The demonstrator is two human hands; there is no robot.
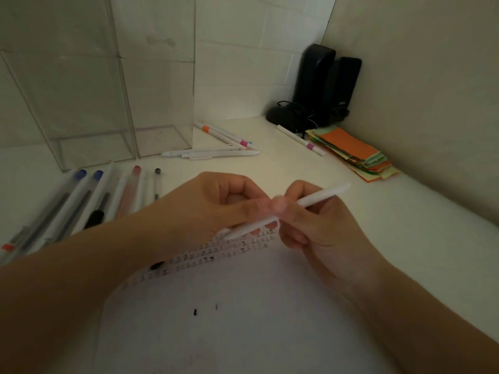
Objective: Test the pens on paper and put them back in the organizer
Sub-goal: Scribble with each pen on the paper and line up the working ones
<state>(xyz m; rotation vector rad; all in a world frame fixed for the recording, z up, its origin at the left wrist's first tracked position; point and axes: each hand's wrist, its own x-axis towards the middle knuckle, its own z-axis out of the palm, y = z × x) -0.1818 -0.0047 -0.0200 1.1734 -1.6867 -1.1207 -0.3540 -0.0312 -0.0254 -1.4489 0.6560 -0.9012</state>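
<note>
Holding one white pen point(272, 214) in both hands over the paper point(243, 319), a person seems about to uncap or recap it.

Nearest, the sheet carries two small test marks. Above it, the left hand point(216, 201) pinches the pen's blurred lower end while the right hand point(318, 225) grips its barrel. Farther left lie capped pens point(89, 201); beyond, the clear organizer point(89, 103) stands empty, with white markers point(224, 144) beside it.

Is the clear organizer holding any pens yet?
Empty. Through the clear organizer only its bare floor shows; the pens lie on the desk in front of it.
</note>
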